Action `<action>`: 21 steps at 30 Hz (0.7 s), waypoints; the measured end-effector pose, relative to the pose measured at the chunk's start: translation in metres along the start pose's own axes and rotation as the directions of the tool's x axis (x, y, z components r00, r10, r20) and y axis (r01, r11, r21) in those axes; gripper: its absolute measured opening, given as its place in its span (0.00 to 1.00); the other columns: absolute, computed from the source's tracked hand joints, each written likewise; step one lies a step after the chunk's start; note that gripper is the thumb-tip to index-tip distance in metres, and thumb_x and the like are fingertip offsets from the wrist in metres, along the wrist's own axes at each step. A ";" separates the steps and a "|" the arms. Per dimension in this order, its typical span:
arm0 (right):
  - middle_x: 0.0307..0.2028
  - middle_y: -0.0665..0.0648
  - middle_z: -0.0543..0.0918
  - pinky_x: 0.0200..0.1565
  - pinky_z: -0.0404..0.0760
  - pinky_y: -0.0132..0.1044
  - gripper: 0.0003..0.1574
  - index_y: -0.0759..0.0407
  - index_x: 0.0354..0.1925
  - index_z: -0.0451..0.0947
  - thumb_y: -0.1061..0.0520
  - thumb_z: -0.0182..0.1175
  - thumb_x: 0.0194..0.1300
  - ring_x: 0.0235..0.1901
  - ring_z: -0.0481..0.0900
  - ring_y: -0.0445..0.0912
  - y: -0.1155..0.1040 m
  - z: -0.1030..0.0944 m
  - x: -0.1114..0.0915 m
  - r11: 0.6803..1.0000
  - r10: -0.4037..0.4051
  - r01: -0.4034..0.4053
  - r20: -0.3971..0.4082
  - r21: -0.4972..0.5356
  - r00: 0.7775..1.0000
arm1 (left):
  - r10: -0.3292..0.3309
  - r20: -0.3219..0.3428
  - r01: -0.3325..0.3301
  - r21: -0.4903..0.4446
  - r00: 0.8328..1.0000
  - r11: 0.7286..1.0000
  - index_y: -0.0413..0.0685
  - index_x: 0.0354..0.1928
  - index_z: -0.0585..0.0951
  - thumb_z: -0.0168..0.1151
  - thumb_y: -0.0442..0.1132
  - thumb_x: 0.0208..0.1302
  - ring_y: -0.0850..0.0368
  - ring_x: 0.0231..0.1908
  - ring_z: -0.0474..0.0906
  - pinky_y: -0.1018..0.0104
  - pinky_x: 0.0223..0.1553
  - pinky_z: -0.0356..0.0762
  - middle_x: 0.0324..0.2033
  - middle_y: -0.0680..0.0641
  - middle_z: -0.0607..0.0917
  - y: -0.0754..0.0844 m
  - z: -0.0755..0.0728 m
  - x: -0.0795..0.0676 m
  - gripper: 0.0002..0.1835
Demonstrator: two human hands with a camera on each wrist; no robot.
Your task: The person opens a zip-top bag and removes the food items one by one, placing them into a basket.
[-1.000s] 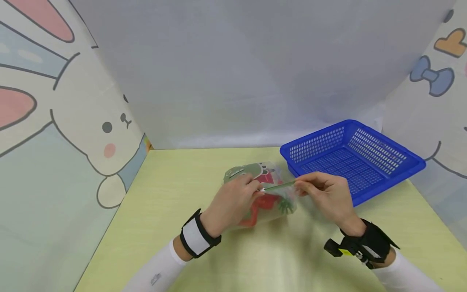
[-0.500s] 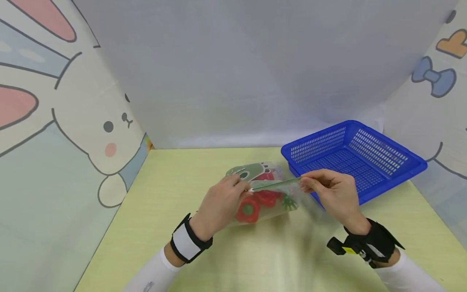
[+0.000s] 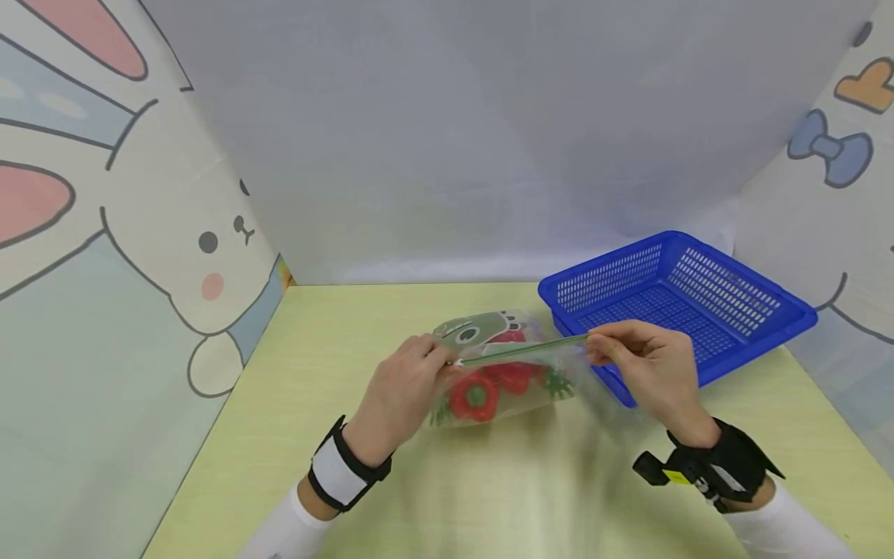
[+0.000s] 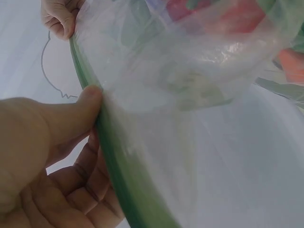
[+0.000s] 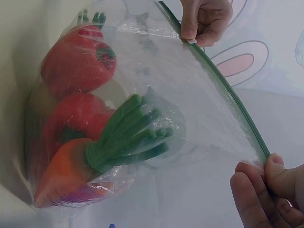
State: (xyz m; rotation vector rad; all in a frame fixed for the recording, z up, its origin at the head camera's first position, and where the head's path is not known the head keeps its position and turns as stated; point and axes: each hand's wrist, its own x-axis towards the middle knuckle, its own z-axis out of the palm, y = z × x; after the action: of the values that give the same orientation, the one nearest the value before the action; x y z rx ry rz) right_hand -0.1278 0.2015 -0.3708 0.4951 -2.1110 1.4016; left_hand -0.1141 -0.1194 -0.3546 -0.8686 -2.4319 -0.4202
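With L hand [image 3: 401,392], pinching white slider [image 5: 192,42] partway along green zip [image 3: 524,351]; w/ R hand [image 3: 649,373], pinching R end. Strung betw. both, long axis L–R, rising slightly twd R. As for clear bag [image 3: 524,404]: resting beneath on table [image 3: 349,326], red peppers [image 3: 475,396] inside, just L of blue basket [image 3: 608,272].

1. Head view: bright, diffuse light; the back wall [image 3: 447,140] is greyer above, palest at its foot.
2. Pale sheen on the near table [image 3: 517,505]; soft shadows before the bag [image 3: 559,359].
3. Left wrist view: dimmer, hazy, whitish glare on the bag.
4. Right wrist view: dim, clearer, small glints.
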 end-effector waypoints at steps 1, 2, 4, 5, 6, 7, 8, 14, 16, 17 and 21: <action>0.29 0.30 0.87 0.32 0.85 0.23 0.10 0.71 0.37 0.89 0.80 0.68 0.58 0.24 0.86 0.30 0.000 -0.001 0.000 1.000 0.003 -0.003 -0.003 0.001 1.000 | -0.008 0.003 0.008 0.005 1.000 1.000 0.45 0.40 0.88 0.80 0.39 0.58 0.55 0.34 0.81 0.65 0.35 0.88 0.33 0.47 0.86 -0.001 -0.001 -0.001 0.11; 0.29 0.30 0.88 0.32 0.86 0.23 0.11 0.71 0.37 0.89 0.80 0.68 0.58 0.24 0.87 0.31 0.001 -0.001 0.000 1.000 0.011 -0.011 -0.006 0.008 1.000 | -0.017 0.005 0.017 0.008 1.000 1.000 0.45 0.40 0.88 0.79 0.39 0.58 0.55 0.34 0.81 0.65 0.35 0.87 0.33 0.47 0.86 -0.002 -0.001 -0.002 0.11; 0.29 0.31 0.88 0.31 0.86 0.24 0.11 0.71 0.37 0.89 0.80 0.68 0.59 0.24 0.87 0.31 0.001 -0.002 0.000 1.000 0.020 -0.019 -0.012 0.017 1.000 | -0.032 0.009 0.032 0.018 0.999 0.999 0.45 0.40 0.88 0.78 0.38 0.60 0.56 0.33 0.79 0.66 0.34 0.86 0.32 0.47 0.84 -0.003 -0.003 -0.003 0.09; 0.29 0.31 0.88 0.31 0.86 0.24 0.11 0.71 0.37 0.89 0.80 0.67 0.59 0.24 0.87 0.31 0.001 -0.002 0.000 1.000 0.022 -0.022 -0.014 0.018 1.000 | -0.037 0.008 0.037 0.020 0.999 0.999 0.45 0.40 0.88 0.78 0.38 0.60 0.56 0.32 0.78 0.66 0.33 0.85 0.31 0.47 0.84 -0.004 -0.003 -0.004 0.09; 0.29 0.31 0.88 0.31 0.85 0.24 0.10 0.71 0.37 0.88 0.80 0.67 0.59 0.24 0.87 0.31 0.002 -0.003 0.001 1.000 0.024 -0.023 -0.017 0.014 1.000 | -0.040 0.006 0.040 0.022 0.999 0.999 0.45 0.40 0.89 0.78 0.38 0.61 0.56 0.32 0.78 0.66 0.32 0.84 0.31 0.48 0.84 -0.004 -0.004 -0.005 0.09; 0.29 0.31 0.88 0.31 0.85 0.24 0.10 0.72 0.37 0.88 0.80 0.68 0.59 0.24 0.87 0.31 0.002 -0.003 0.001 1.000 0.027 -0.027 -0.020 0.015 0.999 | -0.042 0.000 0.042 0.024 0.999 0.999 0.45 0.40 0.89 0.77 0.38 0.61 0.56 0.32 0.78 0.67 0.32 0.83 0.31 0.48 0.83 -0.005 -0.004 -0.006 0.08; 0.29 0.31 0.88 0.31 0.85 0.24 0.10 0.72 0.37 0.88 0.80 0.68 0.59 0.24 0.87 0.31 0.002 -0.004 0.001 0.999 0.030 -0.030 -0.023 0.014 0.999 | -0.042 -0.007 0.042 0.026 0.999 0.999 0.45 0.40 0.89 0.77 0.37 0.61 0.56 0.32 0.78 0.67 0.31 0.83 0.31 0.48 0.83 -0.006 -0.005 -0.007 0.07; 0.28 0.31 0.88 0.32 0.85 0.23 0.08 0.72 0.38 0.88 0.78 0.68 0.61 0.25 0.87 0.30 0.003 -0.007 0.001 0.998 0.061 -0.061 -0.036 0.009 0.998 | -0.032 -0.057 0.033 0.027 0.998 0.999 0.46 0.38 0.88 0.78 0.36 0.60 0.56 0.32 0.79 0.68 0.31 0.83 0.30 0.50 0.83 -0.011 -0.005 -0.013 0.07; 0.29 0.30 0.88 0.32 0.86 0.23 0.08 0.72 0.38 0.88 0.78 0.68 0.61 0.25 0.87 0.30 0.003 -0.008 0.001 0.998 0.061 -0.061 -0.035 0.011 0.997 | -0.031 -0.067 0.033 0.030 0.997 0.999 0.46 0.38 0.88 0.78 0.37 0.60 0.56 0.32 0.79 0.68 0.31 0.83 0.30 0.50 0.82 -0.013 -0.006 -0.015 0.07; 0.29 0.30 0.88 0.32 0.86 0.23 0.08 0.73 0.38 0.88 0.79 0.68 0.61 0.25 0.87 0.30 0.004 -0.008 0.001 0.998 0.059 -0.059 -0.034 0.015 0.998 | -0.031 -0.071 0.033 0.034 0.997 0.999 0.46 0.38 0.88 0.78 0.37 0.60 0.56 0.32 0.80 0.68 0.31 0.83 0.30 0.50 0.83 -0.013 -0.006 -0.016 0.07; 0.29 0.30 0.88 0.33 0.86 0.24 0.08 0.72 0.39 0.88 0.78 0.68 0.61 0.25 0.87 0.30 0.008 -0.011 0.000 1.000 0.016 -0.016 -0.029 0.001 0.999 | -0.038 -0.075 0.042 0.043 0.996 0.998 0.45 0.38 0.88 0.77 0.38 0.61 0.55 0.32 0.80 0.68 0.32 0.84 0.30 0.49 0.83 -0.017 -0.008 -0.019 0.07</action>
State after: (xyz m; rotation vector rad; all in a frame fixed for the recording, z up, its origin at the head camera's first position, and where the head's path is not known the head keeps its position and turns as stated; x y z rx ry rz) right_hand -0.1293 0.2145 -0.3734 0.4562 -2.0958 1.4098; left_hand -0.1095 -0.1447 -0.3608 -0.7733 -2.3847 -0.4047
